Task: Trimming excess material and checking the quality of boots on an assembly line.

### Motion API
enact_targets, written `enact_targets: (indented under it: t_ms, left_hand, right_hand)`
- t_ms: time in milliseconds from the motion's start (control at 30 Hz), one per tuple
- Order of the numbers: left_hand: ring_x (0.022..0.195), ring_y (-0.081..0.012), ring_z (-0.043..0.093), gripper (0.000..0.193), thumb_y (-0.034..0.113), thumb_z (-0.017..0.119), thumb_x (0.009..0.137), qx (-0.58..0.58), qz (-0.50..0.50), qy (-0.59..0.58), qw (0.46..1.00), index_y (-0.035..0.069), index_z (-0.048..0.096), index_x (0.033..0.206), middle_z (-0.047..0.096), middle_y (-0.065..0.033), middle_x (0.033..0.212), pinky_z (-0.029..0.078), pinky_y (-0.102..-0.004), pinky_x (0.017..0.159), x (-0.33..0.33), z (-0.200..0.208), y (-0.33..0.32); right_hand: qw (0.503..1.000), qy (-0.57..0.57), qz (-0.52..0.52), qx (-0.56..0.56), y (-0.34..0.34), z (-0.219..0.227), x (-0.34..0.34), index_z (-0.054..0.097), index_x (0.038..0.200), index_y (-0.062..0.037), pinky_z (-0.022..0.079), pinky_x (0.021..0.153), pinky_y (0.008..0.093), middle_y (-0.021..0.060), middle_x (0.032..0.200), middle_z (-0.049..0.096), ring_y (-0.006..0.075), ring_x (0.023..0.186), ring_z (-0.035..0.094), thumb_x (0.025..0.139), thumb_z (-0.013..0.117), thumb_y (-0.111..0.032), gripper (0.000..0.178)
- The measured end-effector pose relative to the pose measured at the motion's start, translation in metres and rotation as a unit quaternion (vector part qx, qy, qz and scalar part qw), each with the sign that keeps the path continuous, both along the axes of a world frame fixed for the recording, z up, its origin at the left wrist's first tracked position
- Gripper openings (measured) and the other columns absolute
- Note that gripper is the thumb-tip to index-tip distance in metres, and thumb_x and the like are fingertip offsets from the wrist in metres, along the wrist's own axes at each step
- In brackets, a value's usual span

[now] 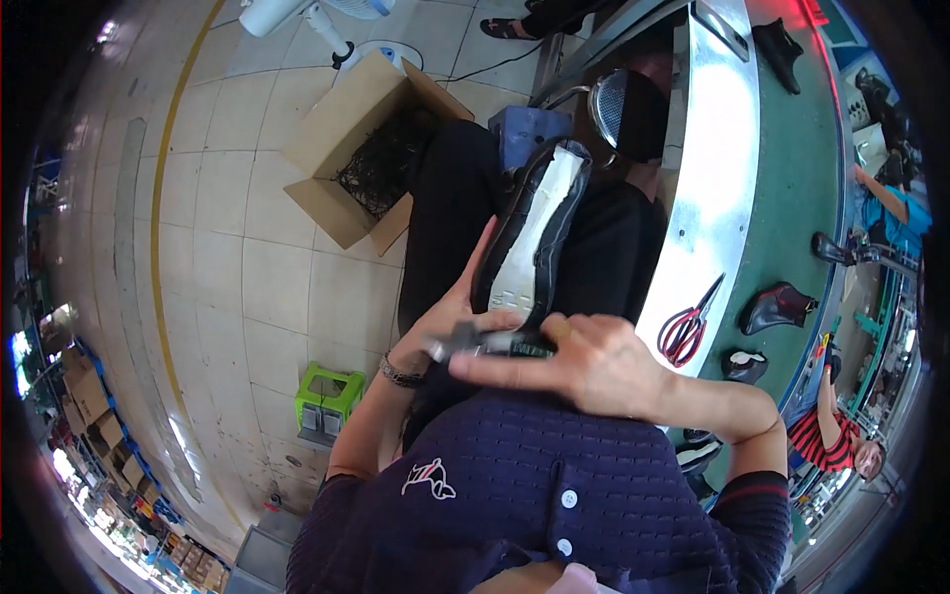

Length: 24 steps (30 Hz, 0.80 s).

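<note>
A black shoe [527, 233] lies bottom-up over my lap, its toe pointing away from me and a pale whitish strip showing along its underside. My left hand [450, 315] is wrapped around the heel end, thumb across it and a finger along the left side. In my right hand [606, 364] is a short tool with a grey metal head and dark handle [483, 344], held crosswise just behind the heel. Motion blurs the tool, so its exact kind is unclear. Its head is close to my left wrist; whether it touches anything cannot be told.
An open cardboard box [332, 158] of dark, stringy scraps stands left of my legs. To the right, a metal ledge [708, 188] carries red-handled scissors [683, 335], beside a green conveyor belt [792, 198] with several black boots. A green stool [327, 398] and a fan [277, 15] stand on the floor.
</note>
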State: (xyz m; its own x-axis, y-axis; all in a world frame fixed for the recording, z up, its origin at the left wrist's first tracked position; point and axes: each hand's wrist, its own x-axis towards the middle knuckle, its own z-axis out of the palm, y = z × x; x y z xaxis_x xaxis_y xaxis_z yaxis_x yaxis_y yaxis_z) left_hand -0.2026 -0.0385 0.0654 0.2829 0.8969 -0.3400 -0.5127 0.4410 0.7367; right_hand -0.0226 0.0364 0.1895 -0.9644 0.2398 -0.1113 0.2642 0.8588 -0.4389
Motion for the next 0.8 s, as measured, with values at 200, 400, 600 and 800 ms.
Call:
enact_targets:
  t_ms: [200,400,600,800]
  left_hand:
    - [0.132,-0.016,0.037,0.112,-0.004,0.074,0.077,-0.054,0.004,-0.031,0.998,0.019,-0.003,0.155,0.025,-0.0077,0.155,0.035,-0.031,0.107,0.003,-0.007,-0.006]
    - [0.127,-0.0169,0.041,0.111,0.0,0.077,0.077,-0.056,-0.021,0.034,0.998,0.017,0.001,0.155,0.033,-0.005,0.148,0.037,-0.0319,0.105,0.009,0.0,-0.004]
    - [0.124,-0.0191,0.048,0.069,0.014,0.07,0.088,-0.134,0.09,-0.037,0.986,0.004,0.033,0.145,0.05,-0.0087,0.134,0.039,-0.0335,0.104,0.007,-0.012,-0.018]
    - [0.096,-0.0203,0.066,0.04,0.012,0.07,0.087,-0.174,0.065,0.041,0.982,-0.002,0.056,0.122,0.067,-0.0109,0.108,0.055,-0.0356,0.086,-0.007,-0.013,-0.012]
  right_hand:
    - [0.993,-0.112,-0.045,0.0,0.013,-0.016,0.007,0.022,0.147,-0.0507,0.049,0.045,0.029,0.0133,0.069,0.053,0.0177,0.051,0.057,0.087,0.048,-0.006,0.08]
    - [0.994,-0.02,-0.095,-0.041,0.011,-0.014,0.014,0.025,0.147,-0.0497,0.05,0.046,0.0315,0.0104,0.069,0.053,0.0199,0.049,0.057,0.081,0.055,-0.001,0.087]
    - [0.934,0.044,-0.346,-0.072,0.032,-0.044,0.049,0.025,0.15,-0.0333,0.054,0.059,0.0438,0.0175,0.08,0.066,0.0352,0.065,0.065,0.09,0.056,-0.009,0.072]
    - [0.725,0.053,-0.686,-0.037,0.055,-0.097,0.134,0.012,0.153,-0.0192,0.05,0.073,0.0514,0.0312,0.094,0.065,0.0469,0.081,0.064,0.089,0.062,-0.02,0.081]
